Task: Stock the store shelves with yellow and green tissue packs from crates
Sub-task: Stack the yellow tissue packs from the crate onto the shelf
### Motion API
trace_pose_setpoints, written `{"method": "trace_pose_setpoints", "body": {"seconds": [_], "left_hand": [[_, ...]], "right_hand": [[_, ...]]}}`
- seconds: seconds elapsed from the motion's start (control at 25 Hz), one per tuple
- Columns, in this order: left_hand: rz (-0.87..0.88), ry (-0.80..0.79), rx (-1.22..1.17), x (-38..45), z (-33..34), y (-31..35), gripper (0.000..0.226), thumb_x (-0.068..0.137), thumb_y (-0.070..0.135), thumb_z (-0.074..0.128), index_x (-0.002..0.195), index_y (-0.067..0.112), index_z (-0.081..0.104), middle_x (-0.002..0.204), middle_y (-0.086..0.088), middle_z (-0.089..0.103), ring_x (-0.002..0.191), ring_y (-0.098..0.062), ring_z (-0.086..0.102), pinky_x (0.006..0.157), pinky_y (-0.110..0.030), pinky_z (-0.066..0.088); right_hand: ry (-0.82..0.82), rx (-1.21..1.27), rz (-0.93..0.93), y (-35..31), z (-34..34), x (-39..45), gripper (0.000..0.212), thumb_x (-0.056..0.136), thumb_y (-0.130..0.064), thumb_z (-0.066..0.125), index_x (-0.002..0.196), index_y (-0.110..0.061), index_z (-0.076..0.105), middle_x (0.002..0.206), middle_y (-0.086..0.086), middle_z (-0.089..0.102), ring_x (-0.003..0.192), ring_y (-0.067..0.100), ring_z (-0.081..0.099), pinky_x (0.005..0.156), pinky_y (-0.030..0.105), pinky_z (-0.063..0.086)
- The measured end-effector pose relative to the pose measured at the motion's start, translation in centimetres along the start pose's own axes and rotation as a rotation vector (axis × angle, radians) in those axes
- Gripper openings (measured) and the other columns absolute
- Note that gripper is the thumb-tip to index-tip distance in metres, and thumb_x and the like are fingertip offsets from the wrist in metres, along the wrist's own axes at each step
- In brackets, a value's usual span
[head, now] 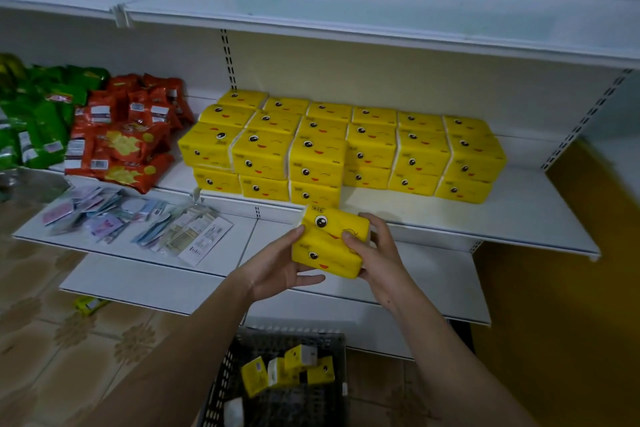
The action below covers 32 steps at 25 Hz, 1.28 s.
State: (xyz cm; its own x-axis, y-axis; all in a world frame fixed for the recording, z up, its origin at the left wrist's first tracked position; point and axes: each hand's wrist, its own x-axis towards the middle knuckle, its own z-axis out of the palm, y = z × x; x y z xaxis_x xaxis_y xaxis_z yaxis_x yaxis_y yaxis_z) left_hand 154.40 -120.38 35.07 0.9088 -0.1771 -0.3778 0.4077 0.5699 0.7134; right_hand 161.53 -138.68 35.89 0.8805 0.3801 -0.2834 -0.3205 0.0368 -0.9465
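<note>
**Two yellow packs in hand, front of middle shelf**

While both hands hold the load clear of the shelf edge, it reads as two yellow tissue packs (330,241) stacked one on the other, just in front of the middle shelf (512,215) and below the stocked yellow block (341,147). Left hand (278,269): thumb on the left face, fingers curled underneath, clamped on the packs. Right hand (375,248): thumb pressed on the front face, fingers wrapped round the right end, also clamped.

Handling judgement: packs look light and soft. The film wrapper dents under the right thumb, so they compress rather than resist. Film is probably a little slippery, and the two packs may slide against each other. Best hold is at the two short ends with support under the lower pack, as now; squeezing the middle would only crush it.

Open space on the shelf lies right of centre, in front of the back rows. Black crate (277,388) on the floor below holds a few more yellow packs (289,369), lying loose. No green tissue packs visible in the crate
</note>
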Motion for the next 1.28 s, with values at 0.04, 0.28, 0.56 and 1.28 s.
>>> {"method": "trace_pose_setpoints", "body": {"seconds": [0.04,0.28,0.56,1.28], "left_hand": [[-0.019,0.024,0.023,0.4,0.3,0.0,0.072,0.074,0.050,0.077,0.135,0.022,0.052,0.132,-0.013,0.061,0.113,-0.030,0.063,0.084,-0.043,0.055],[-0.044,0.169,0.109,2.1,1.5,-0.1,0.042,0.092,0.026,0.062,0.131,0.014,0.052,0.125,-0.012,0.063,0.111,-0.027,0.063,0.081,-0.033,0.058],[0.078,0.299,0.034,4.4,3.7,-0.2,0.053,0.092,0.028,0.065,0.130,0.007,0.036,0.127,-0.012,0.052,0.108,-0.024,0.061,0.085,-0.037,0.057],[0.428,0.633,0.715,13.0,8.2,0.0,0.034,0.091,0.006,0.059,0.122,0.016,0.053,0.106,-0.005,0.061,0.096,-0.020,0.059,0.081,-0.027,0.048]], "right_hand": [[0.025,-0.027,-0.015,-0.2,-0.3,0.0,0.044,0.084,-0.029,0.074,0.119,-0.045,0.052,0.130,-0.005,0.052,0.107,0.023,0.063,0.074,0.040,0.059],[0.243,-0.266,-0.142,1.1,-0.3,-0.4,0.060,0.086,-0.025,0.072,0.135,-0.044,0.043,0.142,-0.002,0.038,0.123,0.021,0.047,0.094,0.046,0.052],[0.264,-0.509,-0.307,1.3,-0.3,-0.4,0.059,0.077,-0.009,0.079,0.123,-0.033,0.052,0.132,0.005,0.035,0.120,0.016,0.041,0.098,0.030,0.044],[0.253,-0.603,-0.389,-1.2,-5.5,11.3,0.034,0.079,0.001,0.070,0.106,-0.019,0.060,0.116,0.009,0.058,0.112,0.031,0.055,0.091,0.047,0.051]]}}
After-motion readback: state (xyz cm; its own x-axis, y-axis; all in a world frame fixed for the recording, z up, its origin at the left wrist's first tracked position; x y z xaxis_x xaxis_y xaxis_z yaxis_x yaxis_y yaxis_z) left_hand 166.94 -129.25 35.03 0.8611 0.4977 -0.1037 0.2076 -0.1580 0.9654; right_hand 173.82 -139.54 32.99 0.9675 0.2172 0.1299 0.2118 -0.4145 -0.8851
